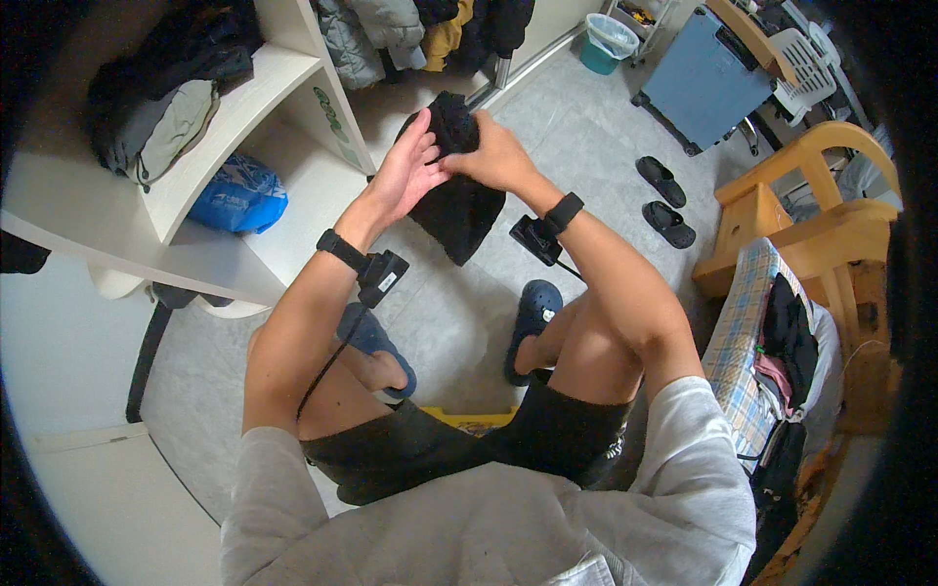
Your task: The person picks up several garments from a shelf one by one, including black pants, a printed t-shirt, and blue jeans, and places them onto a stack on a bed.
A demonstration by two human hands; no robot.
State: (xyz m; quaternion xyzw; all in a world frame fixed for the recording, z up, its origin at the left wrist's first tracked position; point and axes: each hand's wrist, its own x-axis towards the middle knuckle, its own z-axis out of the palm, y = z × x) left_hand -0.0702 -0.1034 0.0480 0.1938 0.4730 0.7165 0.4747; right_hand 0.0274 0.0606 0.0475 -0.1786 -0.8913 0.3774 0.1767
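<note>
A black fuzzy piece of cloth (465,220) hangs folded in front of me above the floor. What kind of garment it is, I cannot make out. My right hand (495,159) grips its upper right part, thumb across the front, with the other fingers partly hidden behind. My left hand (399,174) is at the cloth's left side, palm showing and fingers apart and slightly bent. Its fingertips come close to the right thumb; whether they touch is unclear. Each wrist wears a black strap with a small black box.
Left stands a white shelf unit (283,73) with folded clothes and a blue bag (239,193). Coats (386,39) hang behind the cloth. Black slippers (669,225), a blue cabinet (702,83), a teal bin (606,44) and a wooden chair (757,220) are to the right.
</note>
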